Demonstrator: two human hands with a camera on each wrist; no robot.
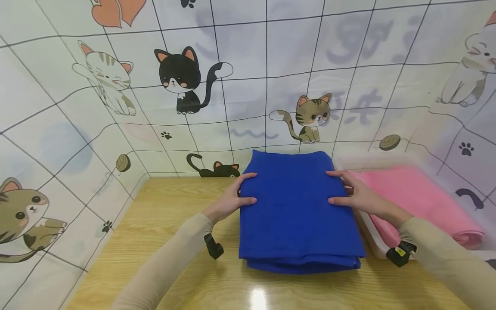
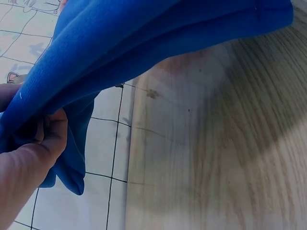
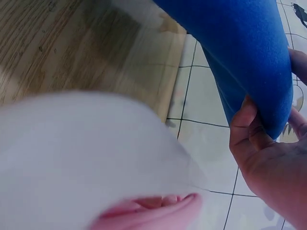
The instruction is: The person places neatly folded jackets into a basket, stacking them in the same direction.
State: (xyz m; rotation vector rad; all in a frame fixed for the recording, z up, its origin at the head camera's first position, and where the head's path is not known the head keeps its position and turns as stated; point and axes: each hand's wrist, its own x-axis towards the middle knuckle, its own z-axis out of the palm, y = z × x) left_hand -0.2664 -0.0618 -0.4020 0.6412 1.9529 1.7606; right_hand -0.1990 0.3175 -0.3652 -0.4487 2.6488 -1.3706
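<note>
A thick folded blue cloth (image 1: 294,206) hangs between my two hands, its layers showing along the near edge. At its left edge my left hand (image 1: 231,198) grips it, with thumb and one finger on top. In the left wrist view curled fingers (image 2: 56,134) of that hand tuck beneath the cloth (image 2: 110,43). On the opposite edge my right hand (image 1: 358,196) holds the cloth in the same way. The right wrist view has this hand (image 3: 273,163) pinching the rounded blue fold (image 3: 254,62). Both wrist views show the cloth raised off the wooden table (image 1: 174,237).
To the right stands a white bin (image 1: 372,241), close beside the blue cloth. A folded pink cloth (image 1: 418,198) lies in it. Behind the table rises a wall covering (image 1: 248,86) with a grid and cartoon cats; it also runs down the left side.
</note>
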